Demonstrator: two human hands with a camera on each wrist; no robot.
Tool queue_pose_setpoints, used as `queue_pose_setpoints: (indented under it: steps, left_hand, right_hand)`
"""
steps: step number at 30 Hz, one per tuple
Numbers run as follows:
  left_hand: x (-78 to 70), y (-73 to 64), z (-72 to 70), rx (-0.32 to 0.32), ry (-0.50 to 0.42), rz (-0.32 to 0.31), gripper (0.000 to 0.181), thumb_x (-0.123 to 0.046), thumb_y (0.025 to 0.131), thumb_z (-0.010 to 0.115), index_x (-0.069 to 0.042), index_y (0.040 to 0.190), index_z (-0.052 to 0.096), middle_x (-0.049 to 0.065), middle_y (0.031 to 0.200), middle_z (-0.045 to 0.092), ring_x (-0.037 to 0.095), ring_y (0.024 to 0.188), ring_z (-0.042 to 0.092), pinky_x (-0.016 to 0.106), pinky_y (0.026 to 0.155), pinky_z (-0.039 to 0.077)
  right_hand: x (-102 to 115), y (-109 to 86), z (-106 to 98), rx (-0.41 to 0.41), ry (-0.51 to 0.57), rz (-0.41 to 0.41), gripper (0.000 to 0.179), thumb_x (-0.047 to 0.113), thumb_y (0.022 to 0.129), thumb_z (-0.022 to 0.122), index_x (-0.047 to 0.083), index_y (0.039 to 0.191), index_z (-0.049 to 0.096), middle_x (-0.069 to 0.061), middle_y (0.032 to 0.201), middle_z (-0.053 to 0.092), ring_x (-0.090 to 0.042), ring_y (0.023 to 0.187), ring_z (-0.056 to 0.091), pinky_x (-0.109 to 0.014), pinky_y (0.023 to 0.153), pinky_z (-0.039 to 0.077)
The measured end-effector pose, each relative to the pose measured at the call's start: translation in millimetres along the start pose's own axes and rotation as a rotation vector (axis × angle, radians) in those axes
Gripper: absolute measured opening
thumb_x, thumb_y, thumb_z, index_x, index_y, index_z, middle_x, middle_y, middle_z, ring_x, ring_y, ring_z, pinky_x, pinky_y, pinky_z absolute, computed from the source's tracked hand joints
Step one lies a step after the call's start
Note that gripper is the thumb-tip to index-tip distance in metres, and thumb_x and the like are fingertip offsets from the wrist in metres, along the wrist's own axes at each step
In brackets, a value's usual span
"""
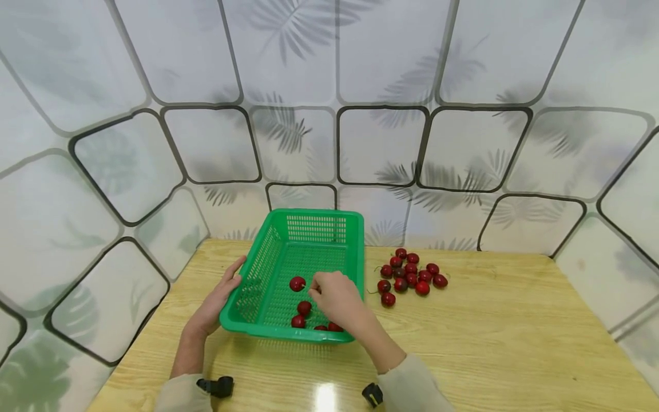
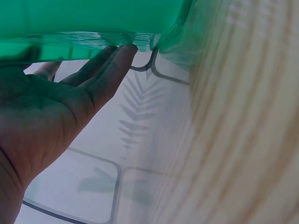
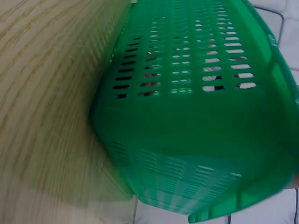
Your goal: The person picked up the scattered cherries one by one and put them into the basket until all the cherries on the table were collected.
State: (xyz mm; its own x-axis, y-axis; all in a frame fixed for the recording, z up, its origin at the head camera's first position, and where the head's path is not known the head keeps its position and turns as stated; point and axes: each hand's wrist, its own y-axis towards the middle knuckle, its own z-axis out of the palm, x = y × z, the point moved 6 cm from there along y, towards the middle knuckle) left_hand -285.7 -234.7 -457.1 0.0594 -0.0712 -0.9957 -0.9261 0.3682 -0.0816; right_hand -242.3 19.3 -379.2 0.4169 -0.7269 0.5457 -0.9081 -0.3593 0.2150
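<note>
A green plastic basket [image 1: 296,332] with slotted walls stands on the table, and several dark red cherries [image 1: 298,321] lie along its near end. My left hand [image 1: 213,306] rests against the basket's left side from outside. In the left wrist view, the fingers [image 2: 105,84] of that hand are stretched out under the green rim. Over the basket is my right hand [image 1: 334,297], its fingers curled, and it appears to pinch a cherry [image 1: 297,284] by the stem. That contact is too small to see clearly. From the right wrist, only the basket's slotted outer wall [image 3: 187,121] shows.
To the right of the basket, several cherries with stems [image 1: 411,277] lie in a loose group on the wooden table [image 1: 504,332]. A patterned wall covering [image 1: 383,143] rises behind the table's far edge.
</note>
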Motion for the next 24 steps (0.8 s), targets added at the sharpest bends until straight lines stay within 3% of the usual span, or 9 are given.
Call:
queue_pose_setpoints:
  steps: [7, 17, 24]
  left_hand:
    - [-0.2, 0.5, -1.3, -0.004, 0.016, 0.008, 0.061, -0.039, 0.110, 0.029, -0.023, 0.161, 0.000, 0.026, 0.155, 0.014, 0.019, 0.096, 0.057, 0.031, 0.077, 0.053]
    - [-0.7, 1.2, -1.9, -0.015, 0.041, 0.013, 0.061, -0.039, 0.110, 0.028, -0.023, 0.161, 0.000, 0.021, 0.159, 0.008, 0.018, 0.095, 0.057, 0.031, 0.077, 0.053]
    - [-2.8, 0.2, 0.6, -0.002, 0.011, -0.003, 0.061, -0.040, 0.110, 0.027, -0.024, 0.161, -0.001, 0.026, 0.152, 0.016, 0.017, 0.090, 0.060, 0.031, 0.075, 0.053]
  right_hand:
    - [-1.3, 11.4, 23.3, 0.072, -0.081, -0.024, 0.017, 0.009, 0.092, 0.069, 0.011, 0.074, 0.068, 0.007, 0.065, 0.061, -0.003, 0.053, 0.047, -0.021, 0.050, 0.042]
    - [-10.4, 13.0, 35.5, 0.124, -0.152, 0.032, 0.016, 0.012, 0.090, 0.072, 0.012, 0.074, 0.070, 0.005, 0.070, 0.066, -0.006, 0.059, 0.054, -0.025, 0.052, 0.047]
    - [-12.7, 12.5, 41.3, 0.175, -0.206, 0.044, 0.026, 0.012, 0.089, 0.072, 0.015, 0.065, 0.063, 0.009, 0.060, 0.057, -0.005, 0.055, 0.047, -0.025, 0.050, 0.043]
